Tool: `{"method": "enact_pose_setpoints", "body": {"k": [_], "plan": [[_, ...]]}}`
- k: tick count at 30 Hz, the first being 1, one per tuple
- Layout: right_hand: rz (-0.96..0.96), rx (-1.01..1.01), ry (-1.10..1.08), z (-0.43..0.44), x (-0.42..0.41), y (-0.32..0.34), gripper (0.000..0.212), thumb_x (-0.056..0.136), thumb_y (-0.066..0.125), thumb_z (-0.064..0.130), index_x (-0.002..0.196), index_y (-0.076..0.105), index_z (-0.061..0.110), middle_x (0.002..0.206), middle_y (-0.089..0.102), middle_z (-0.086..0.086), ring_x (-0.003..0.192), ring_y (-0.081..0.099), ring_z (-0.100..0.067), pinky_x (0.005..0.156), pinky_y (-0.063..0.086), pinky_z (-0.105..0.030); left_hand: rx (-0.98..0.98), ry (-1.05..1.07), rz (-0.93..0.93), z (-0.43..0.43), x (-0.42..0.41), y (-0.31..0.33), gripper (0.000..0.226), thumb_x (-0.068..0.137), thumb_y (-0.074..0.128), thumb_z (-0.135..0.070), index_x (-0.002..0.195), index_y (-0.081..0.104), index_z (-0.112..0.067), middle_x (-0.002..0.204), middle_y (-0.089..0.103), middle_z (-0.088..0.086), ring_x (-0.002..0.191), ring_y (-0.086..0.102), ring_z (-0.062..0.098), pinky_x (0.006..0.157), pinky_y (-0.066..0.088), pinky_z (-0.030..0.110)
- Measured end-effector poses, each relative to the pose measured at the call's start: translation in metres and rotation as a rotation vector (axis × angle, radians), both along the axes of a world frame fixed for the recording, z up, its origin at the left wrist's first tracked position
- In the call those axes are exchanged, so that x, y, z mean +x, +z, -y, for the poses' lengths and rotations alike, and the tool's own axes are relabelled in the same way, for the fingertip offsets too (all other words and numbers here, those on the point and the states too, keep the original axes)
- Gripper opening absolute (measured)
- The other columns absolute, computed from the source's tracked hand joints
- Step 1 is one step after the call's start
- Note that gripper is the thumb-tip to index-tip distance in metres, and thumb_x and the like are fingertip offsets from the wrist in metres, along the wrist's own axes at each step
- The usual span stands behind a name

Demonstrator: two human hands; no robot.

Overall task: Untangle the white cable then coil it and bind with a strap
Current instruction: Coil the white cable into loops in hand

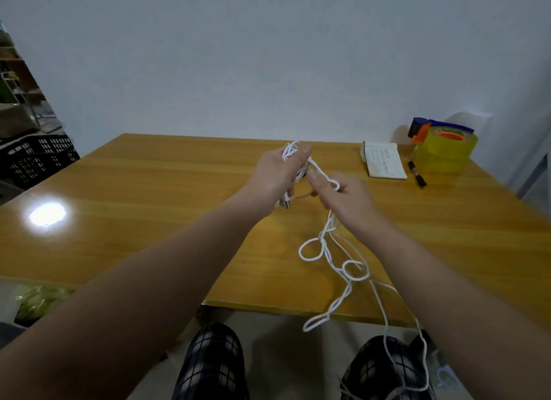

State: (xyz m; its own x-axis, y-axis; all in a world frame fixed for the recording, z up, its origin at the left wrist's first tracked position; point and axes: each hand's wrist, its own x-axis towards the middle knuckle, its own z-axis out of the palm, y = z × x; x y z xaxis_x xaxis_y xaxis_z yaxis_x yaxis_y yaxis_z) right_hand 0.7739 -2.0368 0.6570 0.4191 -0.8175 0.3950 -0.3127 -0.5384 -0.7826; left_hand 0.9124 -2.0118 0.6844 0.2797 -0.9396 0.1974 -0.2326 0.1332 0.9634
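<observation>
Above the wooden table (149,185), my left hand (275,176) grips a small bunch of white cable (331,259) loops, thumb on top, with a plug end sticking out below the palm. My right hand (343,200) is just to the right of it and pinches a strand that runs over its fingers. From the hands the cable hangs down in several tangled loops, crosses the table's front edge and trails toward my right knee. No strap is visible.
At the back right of the table lie a small white booklet (384,164), a black pen (417,177) and a yellow tape roll in a dispenser (445,149). A black crate (38,158) stands on the floor at left. My knees are below the table's front edge.
</observation>
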Motion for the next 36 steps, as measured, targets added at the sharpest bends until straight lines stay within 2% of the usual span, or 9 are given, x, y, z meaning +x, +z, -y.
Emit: {"method": "enact_pose_setpoints", "body": {"k": [5,8,11,14,18,22,28,32,36], "plan": [[-0.046,0.03,-0.008,-0.002,-0.009,0.009,0.059,0.095,0.05,0.035,0.057,0.051,-0.011,0.082,0.066,-0.005,0.057,0.057,-0.004,0.057,0.041,-0.021,0.07,0.169,0.461,0.01,0.03,-0.001,0.033,0.094,0.053,-0.037,0.076,0.052,-0.01,0.059,0.042,0.0,0.053,0.042,0.014,0.052,0.036,0.028],[-0.037,0.149,0.079,0.001,-0.019,0.013,0.047,0.097,0.047,0.024,0.058,0.057,0.0,0.079,0.064,-0.006,0.062,0.063,-0.016,0.059,0.048,-0.024,0.169,0.194,0.533,0.017,0.038,-0.002,0.04,0.095,0.049,-0.043,0.081,0.057,-0.005,0.059,0.04,0.003,0.054,0.043,0.02,0.049,0.036,0.028],[-0.123,0.103,-0.02,0.016,-0.027,0.018,0.021,0.097,0.046,0.017,0.088,0.064,0.012,0.065,0.059,-0.001,0.049,0.05,-0.011,0.05,0.041,-0.017,0.169,0.085,0.386,0.015,0.038,-0.005,0.042,0.093,0.049,-0.047,0.086,0.06,-0.007,0.057,0.042,0.004,0.048,0.043,0.018,0.049,0.039,0.025],[-0.186,-0.154,-0.171,0.036,-0.032,0.02,0.018,0.096,0.046,0.017,0.088,0.06,0.026,0.065,0.058,0.003,0.057,0.052,-0.006,0.057,0.042,-0.024,0.214,-0.182,0.141,0.007,0.036,-0.014,0.043,0.093,0.049,-0.049,0.063,0.048,-0.018,0.05,0.034,-0.002,0.044,0.032,0.013,0.052,0.037,0.029],[0.05,-0.435,-0.159,0.043,-0.025,0.027,0.018,0.097,0.043,0.011,0.091,0.06,0.011,0.085,0.057,0.002,0.076,0.059,-0.013,0.071,0.044,-0.017,0.379,-0.492,-0.05,-0.001,0.013,-0.011,0.053,0.087,0.039,-0.061,0.058,0.031,-0.018,0.046,0.02,-0.006,0.041,0.016,0.011,0.044,0.025,0.024],[0.178,-0.354,-0.207,0.06,-0.014,0.029,0.018,0.097,0.043,0.015,0.091,0.06,0.014,0.072,0.053,0.009,0.056,0.049,-0.004,0.061,0.039,-0.023,0.311,-0.644,-0.23,-0.005,-0.003,-0.002,0.046,0.084,0.047,-0.049,0.055,0.024,-0.02,0.042,0.019,-0.007,0.034,0.016,0.007,0.039,0.02,0.02],[-0.397,-0.198,-0.295,0.059,-0.018,0.012,0.047,0.094,0.041,0.049,0.06,0.05,0.019,0.059,0.05,0.005,0.063,0.049,-0.02,0.057,0.032,-0.03,0.154,-0.542,-0.637,-0.007,0.006,0.017,0.049,0.091,0.047,-0.032,0.045,0.033,-0.021,0.035,0.03,-0.007,0.031,0.032,0.007,0.048,0.048,0.023],[-0.554,-0.117,-0.197,0.053,-0.005,0.003,0.054,0.094,0.032,0.052,0.049,0.036,0.021,0.056,0.04,-0.002,0.064,0.046,-0.027,0.057,0.03,-0.032,0.057,-0.568,-0.712,-0.007,0.006,0.023,0.053,0.094,0.042,-0.028,0.042,0.047,-0.015,0.067,0.069,0.008,0.072,0.07,0.02,0.087,0.053,0.039],[-0.541,-0.086,-0.013,0.048,0.008,-0.008,0.021,0.095,0.051,0.028,0.084,0.055,0.01,0.089,0.042,-0.006,0.077,0.053,-0.028,0.069,0.046,-0.04,0.006,-0.497,-0.705,-0.008,0.011,0.029,0.068,0.102,0.026,-0.028,0.052,0.069,-0.013,0.106,0.068,0.005,0.115,0.058,0.019,0.104,0.042,0.038]]}}
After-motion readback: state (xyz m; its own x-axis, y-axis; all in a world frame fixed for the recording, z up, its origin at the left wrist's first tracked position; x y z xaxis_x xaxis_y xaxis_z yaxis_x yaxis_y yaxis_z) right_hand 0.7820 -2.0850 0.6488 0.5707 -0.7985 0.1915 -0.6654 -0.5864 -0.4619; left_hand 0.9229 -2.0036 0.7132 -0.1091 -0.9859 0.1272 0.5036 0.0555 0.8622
